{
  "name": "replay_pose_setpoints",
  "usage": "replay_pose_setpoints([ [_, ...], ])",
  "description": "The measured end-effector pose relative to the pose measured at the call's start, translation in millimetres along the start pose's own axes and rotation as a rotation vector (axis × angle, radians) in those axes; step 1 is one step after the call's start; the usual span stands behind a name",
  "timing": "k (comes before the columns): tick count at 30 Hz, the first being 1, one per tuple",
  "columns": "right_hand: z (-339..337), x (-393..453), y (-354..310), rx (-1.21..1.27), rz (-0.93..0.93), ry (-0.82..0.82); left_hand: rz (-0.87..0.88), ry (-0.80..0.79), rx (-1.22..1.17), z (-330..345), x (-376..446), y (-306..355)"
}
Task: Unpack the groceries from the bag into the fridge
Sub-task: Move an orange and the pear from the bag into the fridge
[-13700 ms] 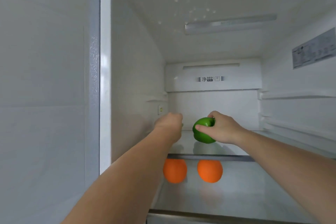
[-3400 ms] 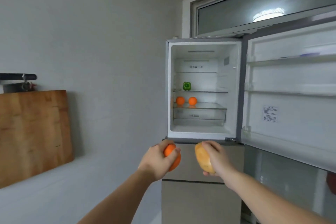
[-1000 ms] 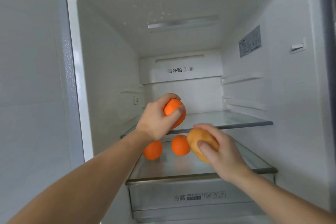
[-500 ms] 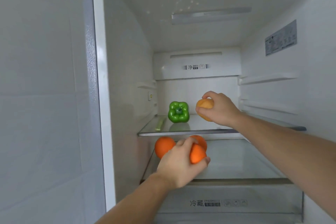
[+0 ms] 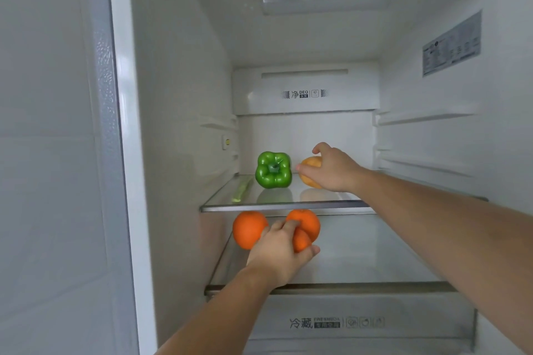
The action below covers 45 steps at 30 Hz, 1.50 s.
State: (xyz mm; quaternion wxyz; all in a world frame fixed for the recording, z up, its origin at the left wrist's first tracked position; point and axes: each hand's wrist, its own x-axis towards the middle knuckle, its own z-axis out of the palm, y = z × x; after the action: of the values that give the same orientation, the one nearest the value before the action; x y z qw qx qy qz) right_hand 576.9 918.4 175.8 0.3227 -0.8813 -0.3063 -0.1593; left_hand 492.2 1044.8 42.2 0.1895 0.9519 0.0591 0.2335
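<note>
The open fridge (image 5: 184, 95) fills the view. My left hand (image 5: 278, 253) grips an orange (image 5: 300, 241) over the lower glass shelf (image 5: 375, 262), in front of two oranges standing there, one at the left (image 5: 248, 229) and one just behind my fingers (image 5: 307, 222). My right hand (image 5: 334, 167) holds a yellow-tan round fruit (image 5: 310, 173) low on the upper glass shelf (image 5: 277, 202); whether it touches the glass I cannot tell. A green bell pepper (image 5: 273, 170) stands on that shelf just left of the fruit. The bag is out of view.
A pale green streak (image 5: 241, 192) shows at the upper shelf's left edge. A drawer with printed labels (image 5: 314, 323) lies below the lower shelf. Shelf rails (image 5: 424, 118) line the right wall. A white wall (image 5: 52, 153) stands left of the fridge.
My right hand has carried the yellow-tan fruit lower and further back on the upper shelf beside the pepper. My left hand has pushed its orange further in, close to the two oranges.
</note>
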Motion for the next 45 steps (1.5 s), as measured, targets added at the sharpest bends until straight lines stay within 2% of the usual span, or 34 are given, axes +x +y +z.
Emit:
replay_pose_setpoints([
  [9, -21.5, -17.1, 0.1, 0.109, 0.02, 0.05, 0.078, 0.1, 0.038, -22.1, -17.8, 7.4],
  [15, -31.3, -48.3, -2.2, 0.065, 0.033, 0.073, 0.122, 0.052, 0.103, -40.5, -46.8, 11.7],
  [25, -22.8, -127.8, -32.0, -0.126, 0.08, 0.281, 0.339, 0.005, 0.049, -46.3, -93.9, 0.0],
  [31, -29.6, -203.4, -36.4, -0.365, 0.095, 0.13, 0.426, -0.061, -0.085, -35.5, -126.2, 6.3],
  [36, -79.8, -274.0, -40.8, -0.53, 0.174, 0.102, 0.53, -0.109, -0.159, -40.8, -146.4, 61.5],
  [40, -129.4, -349.0, -47.8, -0.614, 0.262, 0.154, 0.659, -0.117, -0.257, -39.0, -172.1, 127.2],
  [43, -166.4, -424.6, -51.0, -0.672, 0.365, 0.211, 0.767, -0.195, -0.31, -36.5, -205.1, 188.6],
  [45, -183.8, -481.3, -51.9, -0.701, 0.452, 0.211, 0.778, -0.278, -0.356, -31.7, -232.7, 222.7],
])
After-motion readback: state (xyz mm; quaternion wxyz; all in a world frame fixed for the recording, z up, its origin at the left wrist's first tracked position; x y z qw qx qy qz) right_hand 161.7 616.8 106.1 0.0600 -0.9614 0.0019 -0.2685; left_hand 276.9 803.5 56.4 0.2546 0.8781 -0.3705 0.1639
